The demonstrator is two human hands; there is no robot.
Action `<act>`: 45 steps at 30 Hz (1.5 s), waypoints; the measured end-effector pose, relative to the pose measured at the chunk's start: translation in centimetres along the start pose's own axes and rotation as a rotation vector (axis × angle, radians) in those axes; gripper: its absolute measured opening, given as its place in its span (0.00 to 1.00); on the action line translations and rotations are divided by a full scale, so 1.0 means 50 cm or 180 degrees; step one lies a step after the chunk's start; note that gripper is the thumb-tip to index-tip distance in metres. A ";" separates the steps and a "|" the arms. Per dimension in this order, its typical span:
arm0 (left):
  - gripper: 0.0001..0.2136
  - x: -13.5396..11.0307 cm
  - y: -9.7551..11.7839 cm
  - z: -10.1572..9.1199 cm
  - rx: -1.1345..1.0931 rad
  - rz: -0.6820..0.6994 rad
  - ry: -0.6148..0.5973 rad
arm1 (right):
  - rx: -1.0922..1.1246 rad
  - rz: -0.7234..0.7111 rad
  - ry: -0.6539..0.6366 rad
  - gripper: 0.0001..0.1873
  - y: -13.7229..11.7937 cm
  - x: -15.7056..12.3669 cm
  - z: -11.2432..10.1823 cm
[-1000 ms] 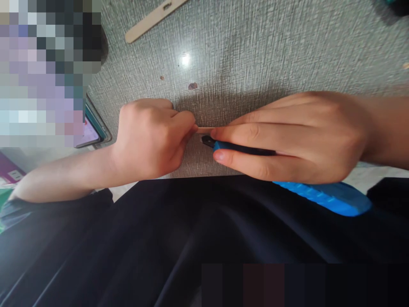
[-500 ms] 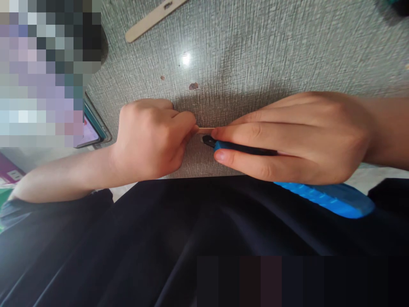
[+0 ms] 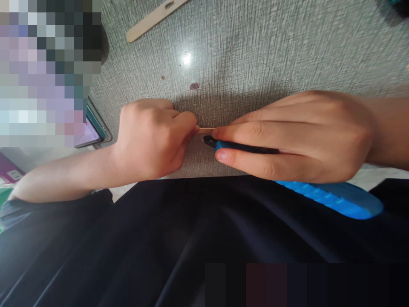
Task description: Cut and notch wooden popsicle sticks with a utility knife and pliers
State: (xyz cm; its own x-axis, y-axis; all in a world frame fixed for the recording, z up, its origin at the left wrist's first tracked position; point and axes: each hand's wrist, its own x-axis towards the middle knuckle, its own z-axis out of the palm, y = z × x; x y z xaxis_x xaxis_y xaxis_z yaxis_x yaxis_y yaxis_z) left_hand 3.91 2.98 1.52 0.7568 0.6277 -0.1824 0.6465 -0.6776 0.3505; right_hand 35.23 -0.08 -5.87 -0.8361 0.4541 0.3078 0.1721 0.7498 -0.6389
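My left hand (image 3: 153, 138) is closed, its thumb and curled fingers pinching one end of a thin wooden craft stick (image 3: 207, 130) just above the table. Only a short strip of the stick shows between my two hands. Wrapped in my right hand (image 3: 297, 136) is a blue utility knife (image 3: 338, 198) with a black nose. Its nose points left toward the stick, close below it, and the handle sticks out under my palm. My right index fingertip is at the stick's right part. Whether the blade touches the wood cannot be made out.
A second craft stick (image 3: 156, 21) with a dark mark lies on the grey textured table (image 3: 255, 47) at the back. Small dark flakes (image 3: 194, 86) lie before my hands. A phone-like device (image 3: 92, 132), partly blurred out, is at the left. A dark object (image 3: 399, 8) stands back right.
The knife's handle end has swung slightly to the right, and my right hand has shifted very slightly with it. My left hand keeps its grip in nearly the same place.
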 end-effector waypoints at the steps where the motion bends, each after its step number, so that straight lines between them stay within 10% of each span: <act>1: 0.20 -0.001 -0.002 0.005 0.0030 0.0094 0.0123 | 0.0002 0.0021 0.0055 0.34 -0.001 0.002 0.000; 5: 0.19 -0.006 -0.014 0.020 -0.0230 0.0327 0.0614 | -0.0016 -0.0018 0.0271 0.33 -0.002 0.010 0.004; 21: 0.17 -0.005 -0.015 0.008 -0.0473 0.0010 0.0060 | 0.0321 0.0123 0.0421 0.24 -0.015 0.021 -0.014; 45: 0.18 0.001 -0.005 0.010 -0.0006 0.0292 0.0547 | -0.0137 0.0064 0.0619 0.30 -0.028 0.013 -0.019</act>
State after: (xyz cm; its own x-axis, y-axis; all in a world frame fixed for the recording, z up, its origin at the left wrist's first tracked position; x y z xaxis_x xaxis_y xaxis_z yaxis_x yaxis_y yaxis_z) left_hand 3.85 2.99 0.95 0.7849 0.6196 0.0099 0.5752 -0.7344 0.3604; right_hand 34.96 -0.36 -4.11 -0.7166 0.5505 0.4282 0.2134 0.7576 -0.6169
